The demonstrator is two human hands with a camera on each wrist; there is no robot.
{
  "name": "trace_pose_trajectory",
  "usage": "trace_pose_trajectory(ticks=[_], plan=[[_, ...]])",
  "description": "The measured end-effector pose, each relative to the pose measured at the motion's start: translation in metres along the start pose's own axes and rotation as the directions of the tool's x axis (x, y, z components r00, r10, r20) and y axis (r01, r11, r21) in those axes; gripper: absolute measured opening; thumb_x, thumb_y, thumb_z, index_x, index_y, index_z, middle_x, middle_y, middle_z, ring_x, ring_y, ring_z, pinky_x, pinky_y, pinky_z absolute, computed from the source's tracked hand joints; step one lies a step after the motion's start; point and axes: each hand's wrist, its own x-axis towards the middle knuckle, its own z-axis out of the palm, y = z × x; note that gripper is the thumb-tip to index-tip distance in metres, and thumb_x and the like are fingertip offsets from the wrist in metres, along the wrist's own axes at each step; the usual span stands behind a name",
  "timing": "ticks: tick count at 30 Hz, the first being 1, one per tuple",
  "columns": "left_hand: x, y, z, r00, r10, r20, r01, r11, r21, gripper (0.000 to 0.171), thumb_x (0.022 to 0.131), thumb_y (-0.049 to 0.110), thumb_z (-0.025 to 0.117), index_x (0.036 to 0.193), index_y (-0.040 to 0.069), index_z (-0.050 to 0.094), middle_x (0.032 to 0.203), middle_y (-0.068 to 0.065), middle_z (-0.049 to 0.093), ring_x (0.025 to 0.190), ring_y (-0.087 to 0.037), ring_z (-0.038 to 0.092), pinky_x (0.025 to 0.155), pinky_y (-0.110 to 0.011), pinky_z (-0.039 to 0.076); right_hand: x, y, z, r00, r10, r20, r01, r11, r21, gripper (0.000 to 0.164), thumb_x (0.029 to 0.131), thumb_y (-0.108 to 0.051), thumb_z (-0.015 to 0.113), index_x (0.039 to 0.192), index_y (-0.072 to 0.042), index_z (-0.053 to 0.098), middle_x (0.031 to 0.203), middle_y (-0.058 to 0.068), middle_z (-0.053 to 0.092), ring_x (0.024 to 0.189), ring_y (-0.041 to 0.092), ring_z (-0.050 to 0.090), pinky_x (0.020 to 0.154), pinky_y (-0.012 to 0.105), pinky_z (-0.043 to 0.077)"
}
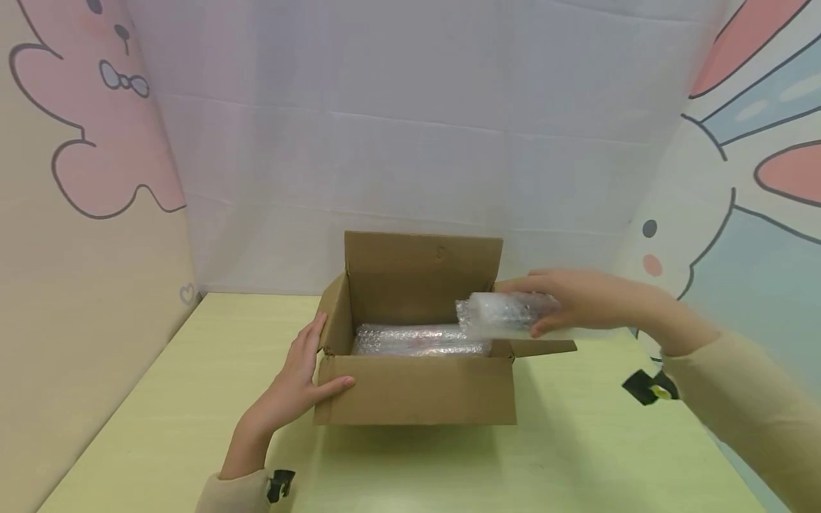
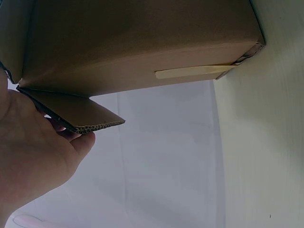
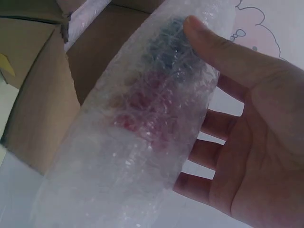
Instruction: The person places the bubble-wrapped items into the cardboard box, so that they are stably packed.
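An open cardboard box stands on the table, its flaps spread outward. My left hand rests at its left front corner, fingers along the side flap and thumb stretched over the front flap. In the left wrist view, part of that hand is behind the side flap. My right hand holds a bubble-wrapped package above the box's right side. Through the wrap in the right wrist view, red and dark blue patches show; the contents are unclear. Another bubble-wrapped bundle lies inside the box.
The pale yellow table carries the box. Behind it hangs a white cloth. Walls with cartoon drawings stand at left and right. The box's right flap sticks out beneath the held package.
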Motion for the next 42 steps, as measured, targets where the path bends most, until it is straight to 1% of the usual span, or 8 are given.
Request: trace_pose_trajectory(ticks=[4,9,15,19,24,30,37,42], plan=[[0.001,-0.001,0.001,1.000,0.005,0.000,-0.005,1.000,-0.009,0.108,0.085,0.040,0.074,0.157,0.012,-0.002,0.160,-0.022,0.005,0.146,-0.043,0.008,0.111,-0.069,0.021,0.035,-0.008,0.001,0.999,-0.043,0.029,0.044,0.999,-0.004,0.062,0.082,-0.026,0.077,0.138,-0.013,0.053,0.129,0.006,0.062,0.114,0.025,0.060,0.095,0.047,0.050],[0.001,-0.001,0.000,1.000,0.001,-0.003,-0.001,1.000,-0.010,0.108,0.084,0.040,0.074,0.157,0.012,-0.001,0.160,-0.022,0.005,0.146,-0.043,0.009,0.111,-0.069,0.021,0.077,-0.014,0.009,0.994,-0.086,0.062,0.087,0.996,-0.021,0.065,0.082,-0.024,0.077,0.141,-0.013,0.050,0.134,0.008,0.059,0.123,0.027,0.056,0.102,0.046,0.047],[0.002,0.000,0.000,1.000,0.002,-0.005,-0.002,1.000,-0.006,0.108,0.084,0.039,0.074,0.157,0.011,-0.001,0.159,-0.023,0.007,0.146,-0.043,0.010,0.111,-0.068,0.021,0.119,-0.023,0.023,0.993,-0.061,0.097,0.064,0.998,-0.027,0.065,0.084,-0.029,0.075,0.143,-0.023,0.048,0.141,0.005,0.055,0.129,0.027,0.052,0.100,0.050,0.047],[0.001,0.000,0.000,1.000,0.002,-0.006,-0.002,1.000,-0.004,0.108,0.084,0.039,0.074,0.157,0.011,-0.001,0.159,-0.023,0.007,0.146,-0.043,0.010,0.112,-0.068,0.021,0.140,-0.025,0.035,0.989,-0.044,0.138,0.049,0.998,-0.029,0.064,0.086,-0.031,0.074,0.143,-0.025,0.047,0.144,0.005,0.052,0.132,0.026,0.049,0.102,0.050,0.046],[0.001,0.000,-0.001,1.000,0.000,-0.004,0.000,1.000,-0.003,0.108,0.084,0.039,0.074,0.157,0.011,-0.001,0.159,-0.023,0.006,0.146,-0.043,0.009,0.112,-0.067,0.021,0.156,-0.023,0.047,0.982,-0.017,0.187,0.028,0.998,-0.060,0.063,0.087,-0.032,0.072,0.144,-0.024,0.046,0.144,0.007,0.052,0.132,0.028,0.049,0.100,0.053,0.046],[0.001,0.001,-0.001,1.000,-0.013,0.006,0.013,1.000,-0.006,0.108,0.085,0.041,0.073,0.157,0.013,-0.002,0.160,-0.021,0.005,0.147,-0.042,0.009,0.112,-0.067,0.022,0.166,-0.019,0.056,0.970,0.037,0.240,-0.018,0.997,-0.082,0.063,0.088,-0.032,0.071,0.145,-0.022,0.045,0.147,0.008,0.049,0.136,0.029,0.046,0.105,0.054,0.043],[0.000,0.003,-0.002,1.000,-0.024,0.008,0.024,1.000,-0.005,0.108,0.084,0.041,0.074,0.157,0.013,-0.002,0.160,-0.022,0.005,0.147,-0.042,0.009,0.112,-0.067,0.021,0.177,-0.016,0.066,0.959,0.062,0.276,-0.030,0.993,-0.116,0.062,0.090,-0.032,0.069,0.145,-0.021,0.045,0.146,0.008,0.050,0.137,0.027,0.045,0.109,0.049,0.040],[0.000,0.004,-0.002,1.000,-0.020,0.005,0.020,1.000,-0.004,0.108,0.084,0.040,0.074,0.157,0.012,-0.001,0.160,-0.022,0.006,0.147,-0.042,0.009,0.113,-0.066,0.021,0.183,-0.019,0.067,0.959,0.073,0.273,-0.033,0.988,-0.149,0.063,0.088,-0.035,0.070,0.145,-0.020,0.045,0.147,0.005,0.050,0.136,0.026,0.046,0.109,0.048,0.041]])
